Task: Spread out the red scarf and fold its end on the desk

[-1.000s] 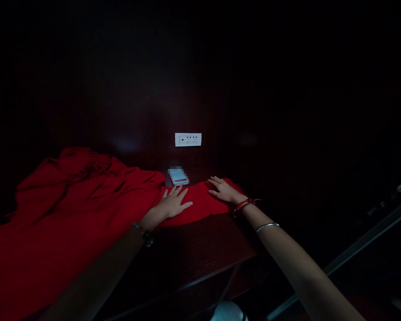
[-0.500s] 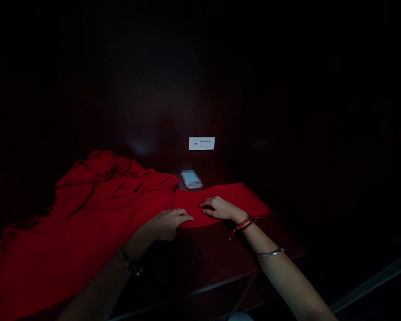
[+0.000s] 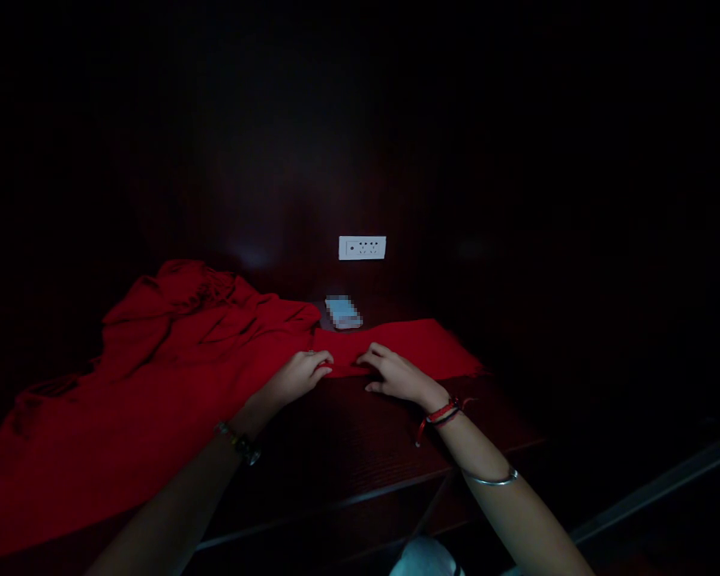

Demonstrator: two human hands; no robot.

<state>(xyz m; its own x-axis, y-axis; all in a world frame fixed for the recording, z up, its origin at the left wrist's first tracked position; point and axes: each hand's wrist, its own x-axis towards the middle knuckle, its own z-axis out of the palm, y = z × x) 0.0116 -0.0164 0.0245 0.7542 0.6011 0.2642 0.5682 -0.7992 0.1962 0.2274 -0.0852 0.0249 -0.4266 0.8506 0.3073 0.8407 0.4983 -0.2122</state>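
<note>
A red fringed scarf [image 3: 174, 416] spreads over the dark wooden surface. It is heaped and wrinkled at the back left, and a flatter, narrower strip reaches to the right. My left hand [image 3: 297, 376] is at the strip's front edge, thumb and fingers closed on the cloth. To its right, my right hand [image 3: 399, 374] lies on the same edge with fingers bent and the thumb held apart, gripping nothing. Just behind the strip rests a pale, blurred rectangular object [image 3: 343, 312], perhaps a phone.
A white socket plate [image 3: 362, 248] is on the dark back wall. The wooden surface [image 3: 360, 448] ends at a front edge close to me. Below that edge, a pale rounded shape [image 3: 427, 558] shows at the bottom of the view. Both sides are very dark.
The strip's front edge has moved back, away from me, and the strip is narrower. My left hand has shifted back with it. My right thumb has spread away from the fingers.
</note>
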